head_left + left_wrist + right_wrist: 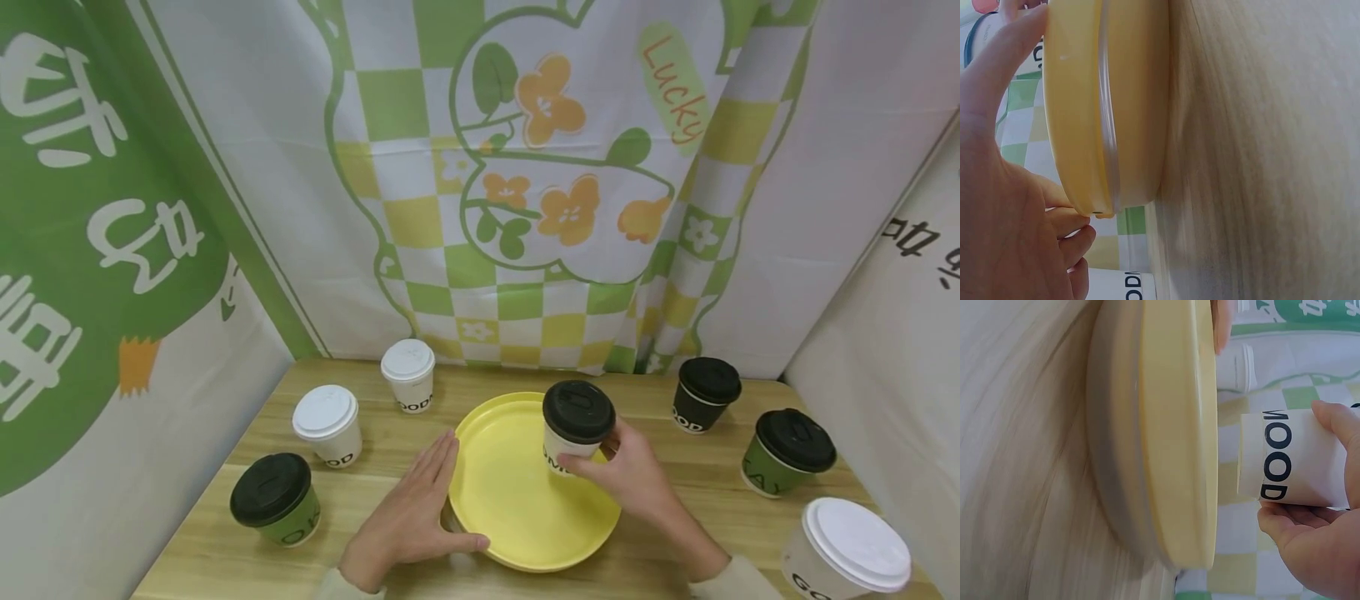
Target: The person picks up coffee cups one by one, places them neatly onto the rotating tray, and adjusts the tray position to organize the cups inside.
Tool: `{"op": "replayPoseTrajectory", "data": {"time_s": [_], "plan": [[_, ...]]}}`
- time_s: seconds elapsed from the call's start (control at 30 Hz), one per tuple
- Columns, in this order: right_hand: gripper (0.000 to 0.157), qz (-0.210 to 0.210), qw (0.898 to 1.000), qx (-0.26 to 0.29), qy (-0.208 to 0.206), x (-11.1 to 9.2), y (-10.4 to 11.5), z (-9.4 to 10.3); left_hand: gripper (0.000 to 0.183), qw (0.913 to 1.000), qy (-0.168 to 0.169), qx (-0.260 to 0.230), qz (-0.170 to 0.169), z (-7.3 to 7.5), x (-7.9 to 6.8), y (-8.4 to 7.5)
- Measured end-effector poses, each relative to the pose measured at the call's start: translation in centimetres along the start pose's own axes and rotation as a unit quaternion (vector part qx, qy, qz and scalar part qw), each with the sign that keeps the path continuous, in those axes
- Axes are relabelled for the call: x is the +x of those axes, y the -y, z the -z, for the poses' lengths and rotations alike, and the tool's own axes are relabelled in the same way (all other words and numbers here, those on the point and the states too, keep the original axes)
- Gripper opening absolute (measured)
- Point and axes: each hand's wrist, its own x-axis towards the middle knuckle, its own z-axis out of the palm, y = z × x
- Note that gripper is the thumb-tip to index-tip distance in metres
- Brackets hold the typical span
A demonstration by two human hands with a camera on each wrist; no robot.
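Observation:
My right hand (630, 471) grips a white paper cup (558, 450) with a black lid, thumb on one side and fingers on the other. In the right wrist view the cup (1297, 456) shows "MOOD" lettering, and its base is raised above the rim of a round yellow tray (495, 492). My left hand (412, 517) lies at the tray's left side, its long fingers stretched along the rim and its thumb out toward the front edge. The left wrist view shows the tray's tall side wall (1075, 106) between thumb and fingers.
On the left stand a green cup (292, 512) with a black lid and white cups (330, 425) (411, 379). To the right are a black cup (701, 400), a green cup (780, 462) and a white cup (825, 558). A patterned curtain (405, 100) hangs behind the wooden table (375, 467).

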Motion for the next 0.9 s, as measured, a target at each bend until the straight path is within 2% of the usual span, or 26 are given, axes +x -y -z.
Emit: {"op": "replayPoseTrajectory", "data": {"time_s": [0.27,0.9], "plan": [[0.069,0.03,0.999,0.032,0.029,0.3,0.4,-2.5,0.137,1.0,-0.006,-0.004,0.002,0.1,0.0,-0.1],[0.073,0.025,0.995,0.06,0.08,-0.2,0.8,-7.6,0.136,0.9999,-0.005,-0.009,0.002,0.1,-0.1,-0.1]]}}
